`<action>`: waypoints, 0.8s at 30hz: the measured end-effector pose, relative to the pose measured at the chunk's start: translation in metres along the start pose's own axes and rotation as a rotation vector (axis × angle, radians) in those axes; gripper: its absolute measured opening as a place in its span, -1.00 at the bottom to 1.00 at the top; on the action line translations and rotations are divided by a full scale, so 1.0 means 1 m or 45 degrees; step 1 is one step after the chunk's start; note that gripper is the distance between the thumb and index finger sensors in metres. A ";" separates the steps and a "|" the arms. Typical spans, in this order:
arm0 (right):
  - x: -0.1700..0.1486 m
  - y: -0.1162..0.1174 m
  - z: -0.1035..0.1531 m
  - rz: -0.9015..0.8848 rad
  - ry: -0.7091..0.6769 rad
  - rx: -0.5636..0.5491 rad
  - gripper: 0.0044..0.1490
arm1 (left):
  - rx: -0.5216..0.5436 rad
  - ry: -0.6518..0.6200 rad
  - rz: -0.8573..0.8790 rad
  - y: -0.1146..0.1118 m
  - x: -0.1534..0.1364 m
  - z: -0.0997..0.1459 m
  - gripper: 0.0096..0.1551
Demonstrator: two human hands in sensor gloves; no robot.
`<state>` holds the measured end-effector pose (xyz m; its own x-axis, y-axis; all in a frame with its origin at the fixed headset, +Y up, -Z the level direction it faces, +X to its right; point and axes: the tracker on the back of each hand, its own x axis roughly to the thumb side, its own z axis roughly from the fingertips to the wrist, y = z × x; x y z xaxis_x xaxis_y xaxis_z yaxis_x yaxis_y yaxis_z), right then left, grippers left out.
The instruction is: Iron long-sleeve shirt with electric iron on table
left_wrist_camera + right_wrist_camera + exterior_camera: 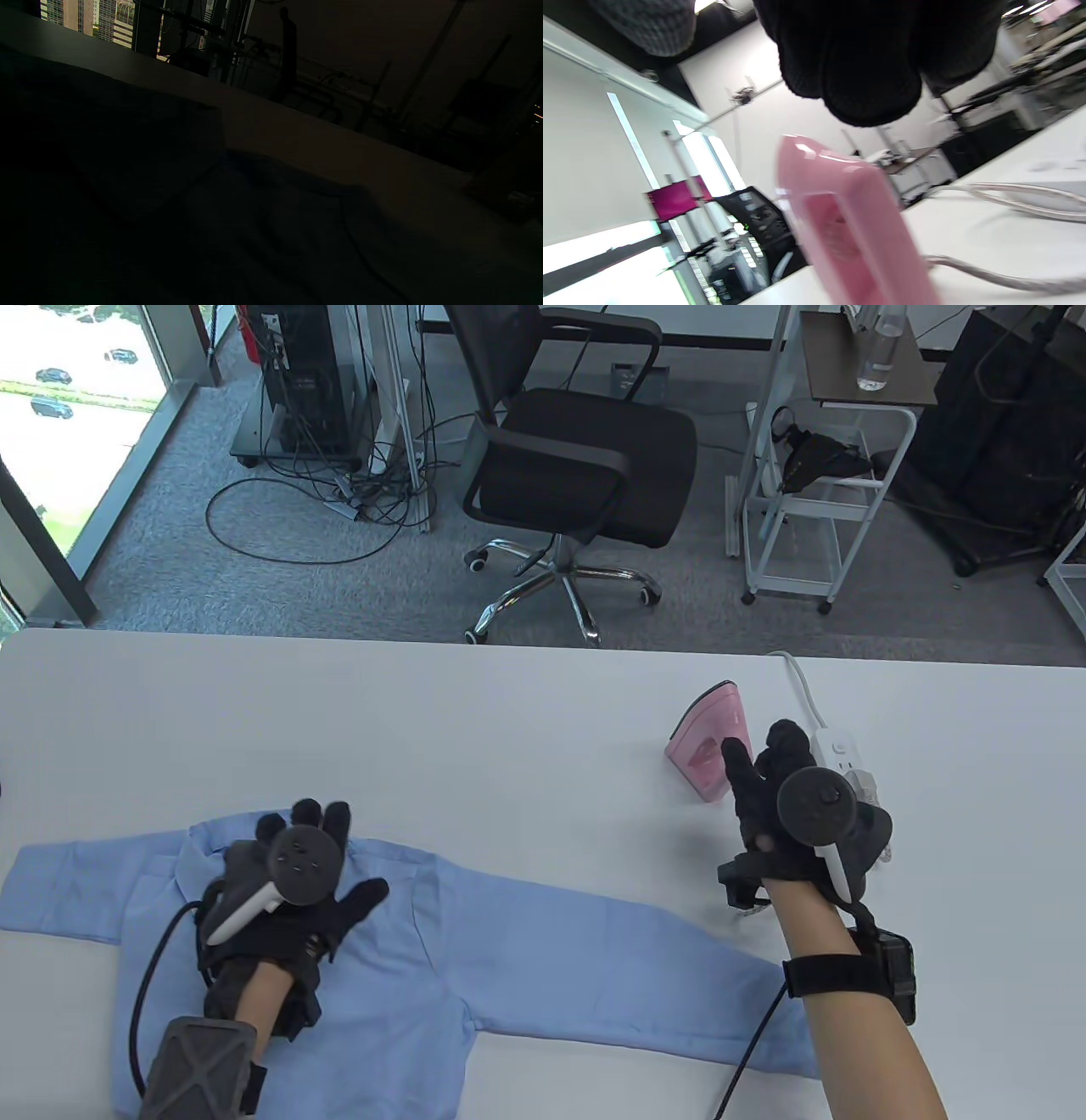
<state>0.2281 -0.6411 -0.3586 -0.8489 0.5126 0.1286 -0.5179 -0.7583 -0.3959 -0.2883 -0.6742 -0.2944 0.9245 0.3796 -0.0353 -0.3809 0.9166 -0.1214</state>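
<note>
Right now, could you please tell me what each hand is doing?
Left hand: open, fingers spread, resting flat on the shirt.
Right hand: open, holding nothing, close beside the pink iron.

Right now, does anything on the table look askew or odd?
Nothing is spilled or broken. The shirt lies partly off the near table edge, and the iron stands apart from it, by the power strip.

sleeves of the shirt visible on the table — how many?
2. One sleeve runs left from the shirt, beyond the left hand; the other stretches right, toward the right forearm.
</note>
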 end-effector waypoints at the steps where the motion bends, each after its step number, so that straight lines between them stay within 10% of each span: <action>1: 0.017 0.000 0.004 -0.019 -0.062 0.032 -0.19 | 0.061 0.059 0.022 0.017 -0.015 0.000 0.23; 6: 0.092 0.040 0.026 0.099 -0.171 0.319 -0.34 | -0.080 0.435 -0.095 0.045 -0.096 -0.015 0.13; 13: 0.155 0.179 0.065 0.248 -0.252 0.933 -0.37 | -0.392 0.734 -0.310 0.011 -0.190 -0.034 -0.03; 18: 0.169 0.230 0.090 0.418 -0.355 0.971 0.09 | -0.473 0.675 0.043 -0.005 -0.206 -0.041 0.16; 24: 0.180 0.232 0.091 0.581 -0.428 0.909 -0.49 | -0.237 0.478 -0.119 -0.007 -0.195 -0.042 -0.36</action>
<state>-0.0544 -0.7617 -0.3447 -0.9155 0.0424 0.4000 0.0284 -0.9851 0.1694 -0.4652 -0.7602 -0.3279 0.9089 0.1922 -0.3701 -0.3180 0.8936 -0.3169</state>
